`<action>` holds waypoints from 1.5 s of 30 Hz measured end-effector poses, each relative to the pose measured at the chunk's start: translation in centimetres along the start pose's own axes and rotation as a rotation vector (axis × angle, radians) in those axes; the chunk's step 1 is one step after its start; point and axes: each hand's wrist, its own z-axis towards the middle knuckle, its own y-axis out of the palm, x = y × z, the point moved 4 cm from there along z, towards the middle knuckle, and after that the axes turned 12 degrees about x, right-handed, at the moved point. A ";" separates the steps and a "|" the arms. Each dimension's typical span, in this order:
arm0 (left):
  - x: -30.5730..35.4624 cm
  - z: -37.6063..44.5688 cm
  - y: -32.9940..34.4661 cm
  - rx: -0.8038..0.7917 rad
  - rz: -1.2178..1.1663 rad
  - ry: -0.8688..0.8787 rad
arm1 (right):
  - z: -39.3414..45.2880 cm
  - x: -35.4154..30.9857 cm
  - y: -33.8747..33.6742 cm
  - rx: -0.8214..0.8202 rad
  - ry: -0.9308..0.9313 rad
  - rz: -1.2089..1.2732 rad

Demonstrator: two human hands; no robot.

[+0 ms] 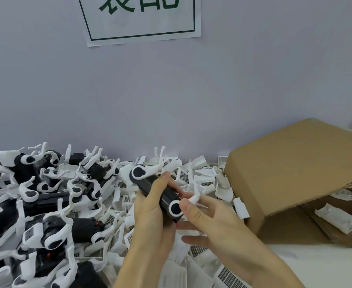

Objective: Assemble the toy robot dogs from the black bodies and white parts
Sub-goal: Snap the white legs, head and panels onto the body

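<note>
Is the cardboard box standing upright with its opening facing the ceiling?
No, the cardboard box lies tipped on its side, its opening facing the person, with white parts visible inside it.

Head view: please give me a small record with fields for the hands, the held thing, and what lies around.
left hand: grips the black body from below
right hand: pinches a white leg at the body's near end
far leg: already on the body
left pile: toy dogs, black with white legs
middle pile: loose white parts
box: cardboard, on its side at right, white parts inside
sign: on the wall
</note>
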 end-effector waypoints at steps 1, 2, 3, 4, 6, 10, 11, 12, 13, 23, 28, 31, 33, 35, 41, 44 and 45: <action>-0.2 0.0 0.1 0.003 -0.008 -0.023 | 0.2 0.1 -0.2 0.026 -0.011 0.023; -0.3 0.0 0.1 0.013 -0.022 -0.046 | 0.4 0.3 -0.4 0.041 -0.024 0.049; -0.4 0.0 0.1 0.028 -0.028 -0.051 | 0.4 0.3 -0.4 0.040 -0.041 0.073; -0.5 0.0 0.0 0.039 -0.012 -0.039 | 0.3 0.3 -0.2 0.036 -0.064 0.083; -0.6 0.0 -0.1 0.053 0.041 -0.013 | 0.3 0.4 0.0 0.087 -0.119 0.048; -0.8 0.1 -0.2 0.012 0.008 -0.058 | 0.5 0.7 0.3 0.210 -0.251 0.030; -0.8 0.1 -0.2 0.000 0.007 -0.067 | 0.5 0.7 0.3 0.242 -0.280 0.017; -0.9 0.2 -0.1 -0.006 0.007 -0.074 | 0.5 0.6 0.3 0.271 -0.307 -0.007; -0.9 0.2 -0.1 -0.013 0.009 -0.076 | 0.4 0.5 0.1 0.298 -0.336 -0.041; -1.1 0.8 -0.6 -0.038 0.056 -0.028 | 0.4 0.0 -0.9 0.173 -0.319 -0.175; -1.5 0.1 -0.1 -0.124 0.227 0.079 | 0.3 -1.4 -2.2 0.217 -0.346 -0.184; -2.0 -0.9 0.8 -0.274 0.437 0.209 | 0.2 -2.0 -2.1 0.233 -0.377 -0.165; -2.3 -1.5 1.4 -0.387 0.570 0.290 | 0.1 -2.2 -1.9 0.251 -0.351 -0.129; -2.6 -1.9 1.7 -0.440 0.628 0.295 | 0.0 -2.4 -2.1 0.316 -0.349 -0.104; -3.0 -2.0 1.9 -0.425 0.664 0.268 | -0.3 -2.6 -2.5 0.453 -0.416 -0.075; -2.6 -2.2 2.0 -0.441 0.670 0.272 | -0.3 -2.6 -2.4 0.454 -0.420 -0.068; -2.6 -2.2 1.9 -0.434 0.668 0.262 | -0.3 -2.6 -2.3 0.453 -0.419 -0.058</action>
